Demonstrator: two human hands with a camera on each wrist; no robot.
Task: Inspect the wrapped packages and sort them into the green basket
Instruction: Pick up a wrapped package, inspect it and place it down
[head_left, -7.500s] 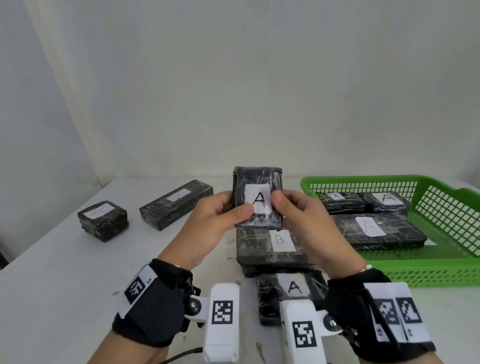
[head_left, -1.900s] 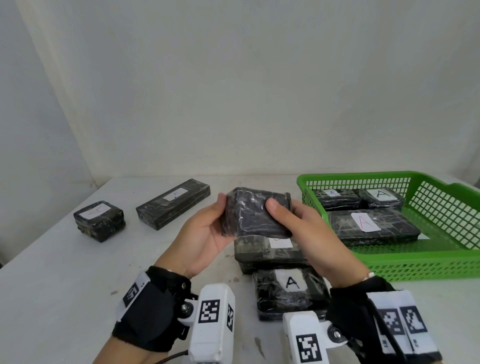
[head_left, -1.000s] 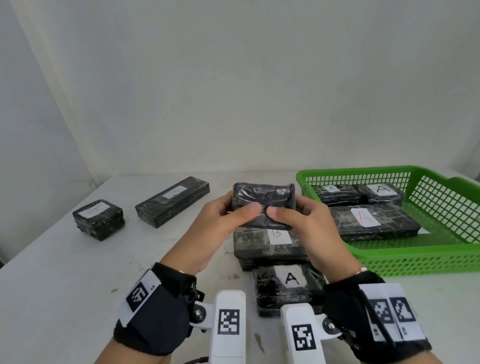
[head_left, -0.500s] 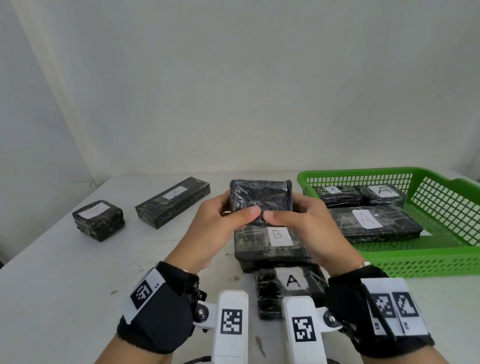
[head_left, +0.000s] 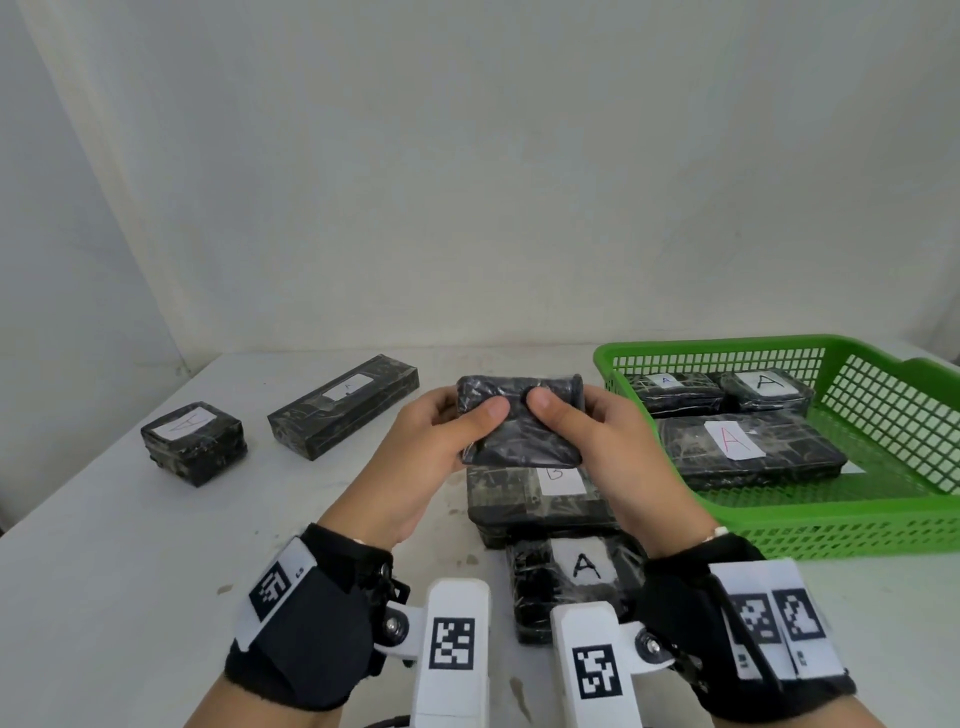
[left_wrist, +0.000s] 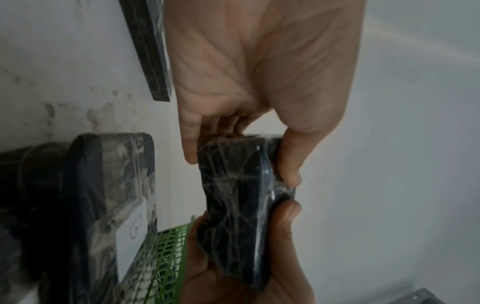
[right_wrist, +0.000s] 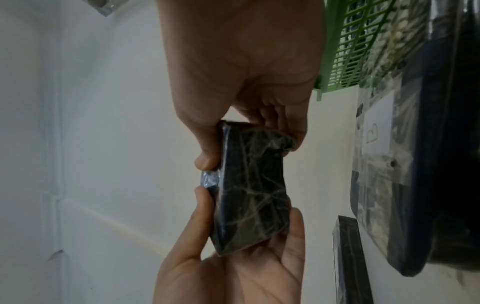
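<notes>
Our left hand (head_left: 436, 441) and right hand (head_left: 597, 441) pinch one package (head_left: 519, 421), inspecting it. Next, we judge, comes the basket (head_left: 857, 525) at three o'clock.

You have a black package (head_left: 521, 423) in your hands, its clear wrap creased into pale grey, web-like streaks; no label shows on the side facing you. At centre, below it, the black package with a white label marked B (head_left: 540, 501) carries the same mottled grey sheen, and under that lies a black one with a white label and a black A (head_left: 569, 587). At right, the bright green lattice basket (head_left: 883, 525) has a black package with a red A on white (head_left: 748, 452). Your wrist straps (head_left: 306, 623) at the bottom of the frame are black, with white tags printed in black square codes. The table (head_left: 104, 571) is off-white with small brownish specks.
</notes>
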